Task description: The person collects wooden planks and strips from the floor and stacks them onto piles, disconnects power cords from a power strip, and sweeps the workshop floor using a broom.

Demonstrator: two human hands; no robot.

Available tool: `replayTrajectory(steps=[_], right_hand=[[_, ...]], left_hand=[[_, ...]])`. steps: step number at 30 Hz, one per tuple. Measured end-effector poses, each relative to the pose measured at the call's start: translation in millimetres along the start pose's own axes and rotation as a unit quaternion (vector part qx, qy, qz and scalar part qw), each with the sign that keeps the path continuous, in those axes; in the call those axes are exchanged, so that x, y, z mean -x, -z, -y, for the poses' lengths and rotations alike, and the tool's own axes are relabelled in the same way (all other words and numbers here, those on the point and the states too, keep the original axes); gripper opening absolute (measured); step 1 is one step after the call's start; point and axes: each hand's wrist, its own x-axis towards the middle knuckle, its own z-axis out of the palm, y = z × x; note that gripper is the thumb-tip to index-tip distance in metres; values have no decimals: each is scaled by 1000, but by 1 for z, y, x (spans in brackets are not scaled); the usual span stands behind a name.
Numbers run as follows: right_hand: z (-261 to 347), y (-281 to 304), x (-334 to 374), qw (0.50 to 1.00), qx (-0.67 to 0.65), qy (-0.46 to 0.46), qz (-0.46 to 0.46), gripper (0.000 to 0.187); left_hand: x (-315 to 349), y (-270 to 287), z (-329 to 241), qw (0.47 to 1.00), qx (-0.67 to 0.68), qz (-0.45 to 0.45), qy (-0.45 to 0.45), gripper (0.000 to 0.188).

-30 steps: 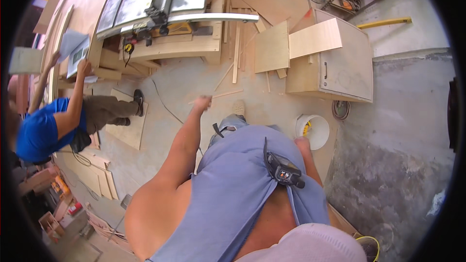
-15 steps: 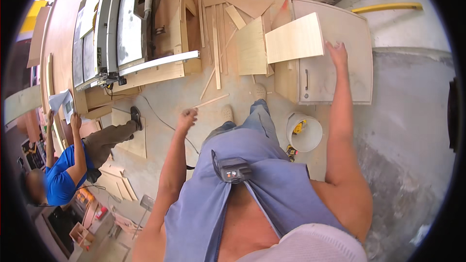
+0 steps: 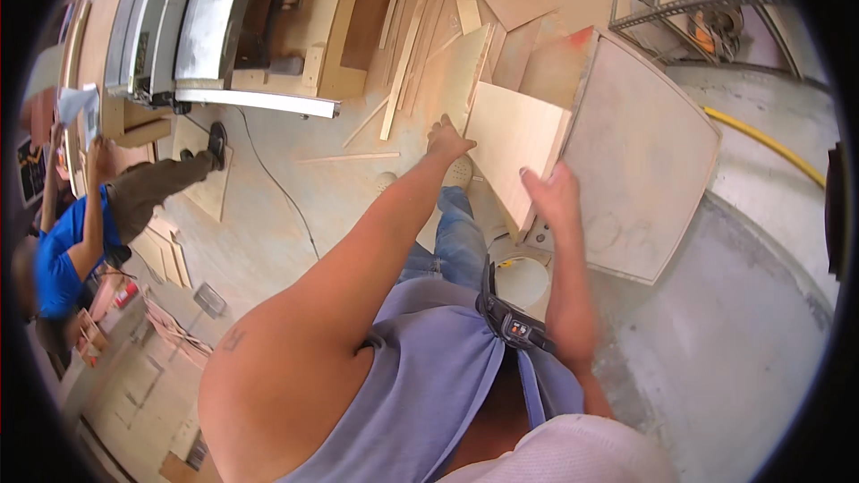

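Note:
A pale wooden board (image 3: 514, 139) lies tilted beside the grey cabinet, with its edge thickness showing on the right. My right hand (image 3: 557, 201) grips its near right edge, thumb on the top face and the other fingers mostly hidden behind the edge. My left hand (image 3: 447, 138) reaches across to the board's left side, fingers apart, at the lower corner of a yellowish wooden panel (image 3: 456, 72). Whether its fingertips touch that panel I cannot tell.
The grey cabinet (image 3: 640, 152) stands right of the board. A white bucket (image 3: 522, 283) sits by my legs. Wood strips (image 3: 407, 58) lie ahead, near a table saw (image 3: 210, 31). A yellow hose (image 3: 765, 141) and metal rack (image 3: 707, 13) are right. A person in blue (image 3: 67, 250) holds papers at left.
My view has turned and come closer to the cabinet. Both hands have moved to the board, the left one from beside my body. The right hand has taken hold of the board, which now sits tilted.

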Motion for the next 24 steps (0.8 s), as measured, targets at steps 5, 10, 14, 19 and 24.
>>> replayTrajectory(steps=[5, 10, 14, 19, 24], right_hand=[[29, 1, 30, 998, -13, 18, 57, 31], [5, -7, 42, 997, -40, -9, 64, 32], [2, -13, 49, 998, -43, -27, 21, 33], [33, -25, 40, 996, -77, -14, -35, 32], [51, -36, 27, 999, 11, 51, 13, 29]], left_hand=[[-53, -21, 24, 999, 31, -12, 16, 93], [-78, -7, 20, 976, 159, -112, 95, 92], [-125, 7, 40, 989, 50, -106, 87, 61], [-132, 15, 82, 994, -76, -71, 33, 32], [-40, 32, 164, 990, -84, -114, -11, 29]])
